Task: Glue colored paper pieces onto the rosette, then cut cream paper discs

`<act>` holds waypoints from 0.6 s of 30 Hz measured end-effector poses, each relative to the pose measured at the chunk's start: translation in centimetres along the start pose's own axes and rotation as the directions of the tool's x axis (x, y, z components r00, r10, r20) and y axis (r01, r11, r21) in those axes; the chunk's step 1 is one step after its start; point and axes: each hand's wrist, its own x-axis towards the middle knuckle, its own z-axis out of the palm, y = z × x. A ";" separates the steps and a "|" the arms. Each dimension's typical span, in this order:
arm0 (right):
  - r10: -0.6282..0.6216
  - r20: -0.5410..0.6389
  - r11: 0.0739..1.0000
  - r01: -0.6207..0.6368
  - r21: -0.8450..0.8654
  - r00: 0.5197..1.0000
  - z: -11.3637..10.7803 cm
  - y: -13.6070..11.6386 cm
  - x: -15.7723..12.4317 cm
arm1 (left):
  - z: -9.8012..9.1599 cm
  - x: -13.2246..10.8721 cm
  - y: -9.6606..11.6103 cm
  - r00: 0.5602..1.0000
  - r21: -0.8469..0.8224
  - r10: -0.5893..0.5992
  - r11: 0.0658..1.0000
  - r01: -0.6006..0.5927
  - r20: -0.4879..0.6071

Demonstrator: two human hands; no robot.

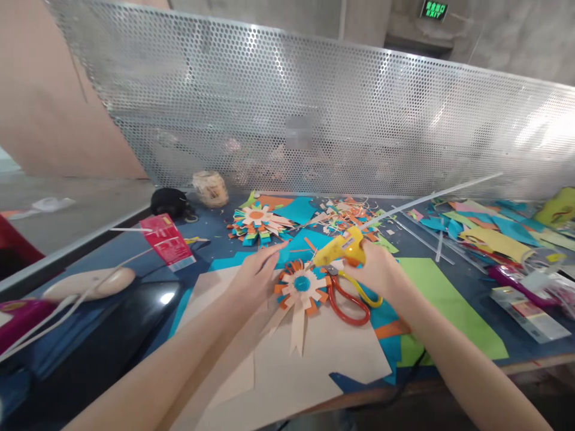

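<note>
With my right hand [376,266] I grip the glue gun [338,249], right of the frame's centre. It points toward the rosette [302,284], which lies slightly below the centre. My left hand [255,270] is beside the rosette; whether it holds something, I cannot tell.

green EXIT on dark sign [434,10], 安全出口 above it

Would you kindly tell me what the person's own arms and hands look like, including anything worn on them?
The left hand and right hand wear no gloves. Both forearms are bare, with no sleeve, watch or bracelet showing.
</note>
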 end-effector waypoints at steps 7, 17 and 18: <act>0.101 0.108 0.986 -0.114 0.125 0.989 -0.3 4.2 3.3 | 0.0 0.9 -0.1 0.996 0.063 -0.060 0.996 0.064 -0.059; 0.293 0.104 0.953 -0.298 0.043 0.951 1.6 6.7 5.2 | -0.4 1.0 0.1 0.994 -0.001 0.008 1.000 -0.008 -0.110; 0.304 0.096 0.951 -0.309 0.036 0.948 2.0 6.6 5.2 | -0.4 1.0 0.0 0.992 0.012 0.030 1.000 -0.028 -0.122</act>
